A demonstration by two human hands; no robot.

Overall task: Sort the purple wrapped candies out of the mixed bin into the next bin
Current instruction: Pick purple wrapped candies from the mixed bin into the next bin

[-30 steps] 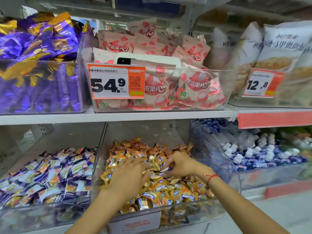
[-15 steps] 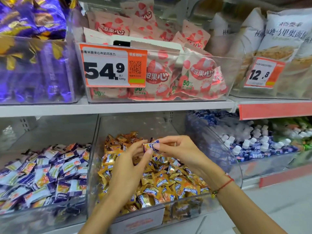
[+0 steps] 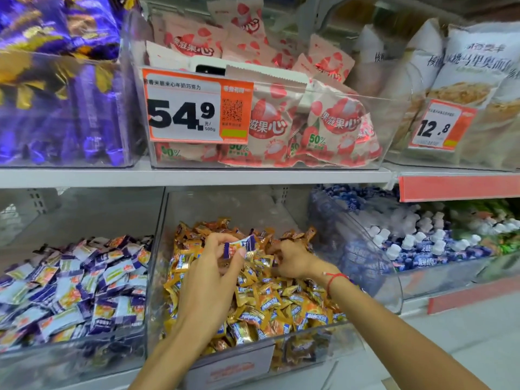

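A purple wrapped candy (image 3: 239, 246) is pinched between thumb and fingertips of the left hand (image 3: 209, 277), held just above the heap of orange sweets in the mixed bin (image 3: 309, 337). Its long axis is seen to run roughly level, tilted up a little toward the right, with one twisted end projecting past the fingers. The right hand (image 3: 292, 261) is curled low into the heap to the right of the candy; whether anything is gripped in it cannot be told, since the fingertips are buried among the wrappers.

The purple-candy bin (image 3: 70, 358) stands directly left of the mixed bin, the two parted by a clear upright wall (image 3: 153, 277) — this is the edge that must be cleared. The left hand is judged the nearer one, so the candy would be carried leftward and lifted over that wall. Open room is given above both bins, up to the shelf (image 3: 197, 177) overhead, and the purple pile sits well below its rim, so a drop should be unobstructed.
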